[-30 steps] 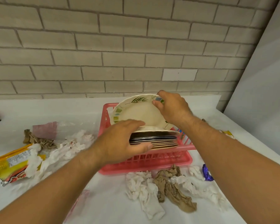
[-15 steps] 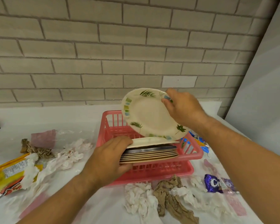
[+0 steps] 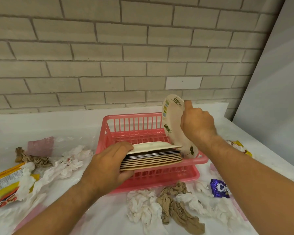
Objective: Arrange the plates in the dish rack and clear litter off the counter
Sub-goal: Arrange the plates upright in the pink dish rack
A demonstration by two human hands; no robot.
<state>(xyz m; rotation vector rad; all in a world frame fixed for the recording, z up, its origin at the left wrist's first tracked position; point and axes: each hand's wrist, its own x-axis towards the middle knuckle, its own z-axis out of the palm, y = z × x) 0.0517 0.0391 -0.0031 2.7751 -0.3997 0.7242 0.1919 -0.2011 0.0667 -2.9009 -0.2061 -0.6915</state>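
Observation:
A pink plastic dish rack point(image 3: 134, 126) stands on the white counter point(image 3: 75, 126) against the brick wall. My left hand point(image 3: 109, 165) grips the left edge of a stack of several plates point(image 3: 153, 158) held flat over the rack's front. My right hand point(image 3: 196, 124) holds a cream leaf-patterned plate point(image 3: 172, 119) almost upright on edge at the rack's right side, its lower rim down by the rack's right wall. Crumpled white tissues point(image 3: 143, 206) and brown paper point(image 3: 175, 211) lie in front of the rack.
More tissues point(image 3: 64, 163) and brown paper point(image 3: 32, 158) lie left of the rack, with a yellow snack wrapper point(image 3: 3, 185) at the far left. A purple wrapper point(image 3: 219, 188) and a yellow one point(image 3: 239, 146) lie to the right. A grey panel point(image 3: 270, 82) closes the right side.
My right hand has lifted the leaf-patterned plate off the stack, carried it right and turned it from tilted to nearly upright at the rack's right side. My left hand still holds the stack.

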